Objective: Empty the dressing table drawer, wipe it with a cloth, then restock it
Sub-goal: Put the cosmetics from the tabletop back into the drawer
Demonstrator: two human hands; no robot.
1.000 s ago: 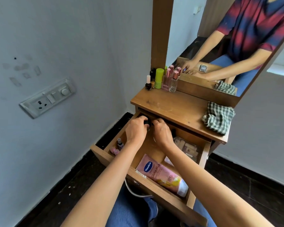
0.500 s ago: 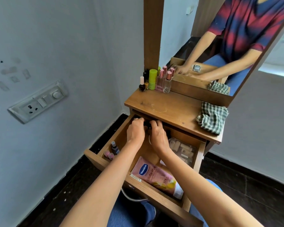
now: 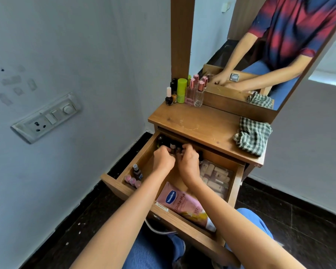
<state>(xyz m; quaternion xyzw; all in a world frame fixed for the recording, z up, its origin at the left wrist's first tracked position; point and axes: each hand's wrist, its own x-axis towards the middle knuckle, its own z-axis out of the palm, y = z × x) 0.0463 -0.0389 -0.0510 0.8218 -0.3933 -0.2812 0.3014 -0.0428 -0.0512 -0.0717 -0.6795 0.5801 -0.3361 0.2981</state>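
The drawer (image 3: pixel 234 183) of the dressing table (image 3: pixel 198 125) is pulled out toward the person. Both forearms reach over its near edge.

**Hands.** The left hand (image 3: pixel 163 159) and right hand (image 3: pixel 188 161) lie side by side at the far end of the drawer. Both sets of fingers are curled down around a cluster of small dark bottles (image 3: pixel 172 147). The knuckles hide the lower parts of the bottles, so the exact grip on each one cannot be told. The table top overhangs this far end and shades it.

**Drawer contents.**
- Near-left corner: three pink-capped vials (image 3: pixel 132 180), with a dark spray bottle (image 3: pixel 137 170) just beyond them.
- Near side: a pink Vaseline tube (image 3: pixel 182 204) lying flat, partly under the right forearm.
- Right side: a clear pouch (image 3: pixel 215 177) of small beige items.

The forearms cover the middle of the drawer floor.

**Table top.**
- Right edge: a green checked cloth (image 3: pixel 252 136), crumpled and well apart from the hands.
- Far-left corner, against the mirror (image 3: pixel 260 45): a black nail polish (image 3: pixel 169 97), a lime-green tube (image 3: pixel 181 90) and two pink-capped perfume bottles (image 3: pixel 195 93), all upright.

**Surroundings.** A switch panel (image 3: pixel 47 117) is fixed to the left wall.
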